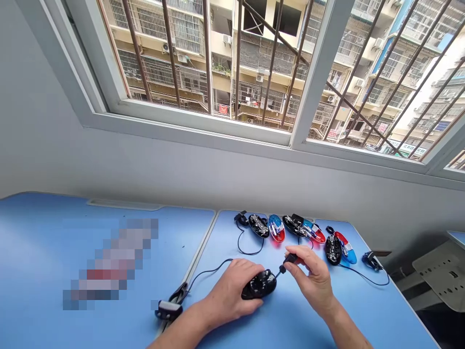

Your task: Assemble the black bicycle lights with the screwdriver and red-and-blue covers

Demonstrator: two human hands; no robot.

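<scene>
My left hand (pixel 238 286) is wrapped around a glossy black oval body (pixel 262 284) that rests on or just above the blue table. Its fingers cover the left side of the body. My right hand (pixel 308 276) pinches a small black piece (pixel 289 261) between thumb and fingertips. From that piece a thin dark shaft or cord runs down to the right end of the oval body; I cannot tell which it is. A black cord leads left from beneath my left hand to a black-and-grey end piece (pixel 169 309).
Along the table's back edge lie several similar corded black ovals (pixel 258 226) and red-and-blue translucent shells (pixel 276 228). A coiled black cord piece (pixel 372 261) is at the right edge. A seam (pixel 203 242) divides the blue tabletop (pixel 174 252). A barred window (pixel 236 72) is above.
</scene>
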